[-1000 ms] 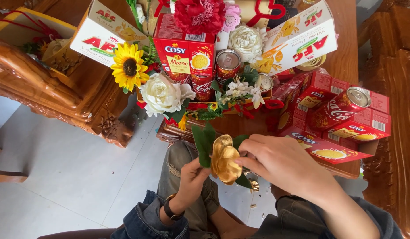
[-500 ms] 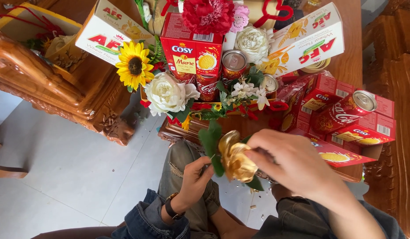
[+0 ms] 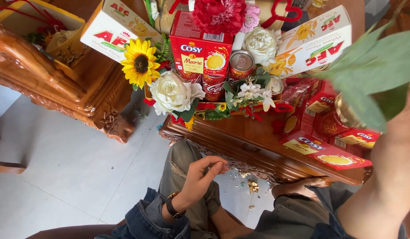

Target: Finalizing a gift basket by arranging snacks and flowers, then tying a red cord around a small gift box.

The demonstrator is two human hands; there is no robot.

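My right hand is raised close to the camera at the right edge, shut on a stem of large green leaves with a gold flower partly hidden behind them. Lower down, my left hand hovers over my knee with a dark watch on the wrist, fingers loosely curled and nothing in them. In front of me a gift arrangement stands on a carved wooden table: a sunflower, a white rose, a red biscuit box and a drink can.
Flat red boxes lie on the table's right side. White-and-yellow boxes lean at the back. Carved wooden furniture stands at the left on the pale tiled floor. Gold scraps lie between my legs.
My right hand has lifted the gold flower with its leaves up and to the right, close to the camera. My left hand has let go of it and stayed low over my knee.
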